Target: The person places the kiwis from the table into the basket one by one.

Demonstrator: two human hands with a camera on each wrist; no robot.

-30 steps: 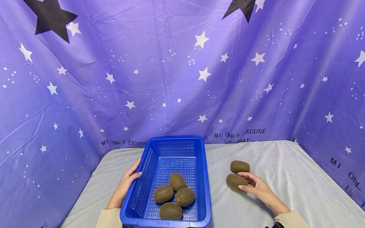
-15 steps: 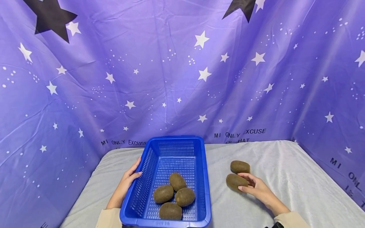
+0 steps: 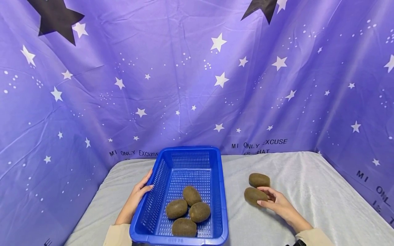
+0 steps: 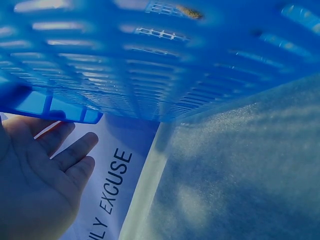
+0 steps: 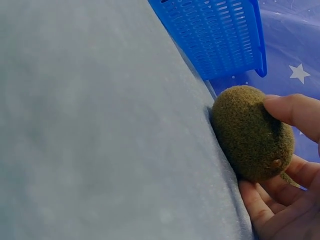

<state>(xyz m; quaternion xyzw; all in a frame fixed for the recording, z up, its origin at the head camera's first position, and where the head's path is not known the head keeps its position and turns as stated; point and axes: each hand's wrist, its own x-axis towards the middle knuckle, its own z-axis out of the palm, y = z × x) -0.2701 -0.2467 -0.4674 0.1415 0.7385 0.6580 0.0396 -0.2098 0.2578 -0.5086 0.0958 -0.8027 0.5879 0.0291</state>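
Note:
My left hand [image 3: 137,199] holds the left rim of a blue basket [image 3: 224,205], thumb on the rim. In the left wrist view the fingers of that hand [image 4: 45,170] reach under the basket's edge [image 4: 92,117]. Several brown kiwis lie in the basket's near half, one [image 3: 184,227] close to its front wall. Right of the basket, my right hand [image 3: 281,207] grips a kiwi [image 3: 253,196] lying on the cloth. The right wrist view shows this kiwi [image 5: 250,132] between thumb and fingers of the hand [image 5: 295,200]. Another kiwi [image 3: 259,179] lies just behind it.
A pale grey cloth [image 3: 307,184] covers the table under the basket and the loose kiwis. Purple curtains [image 3: 184,85] with stars and lettering hang behind the table and along both sides.

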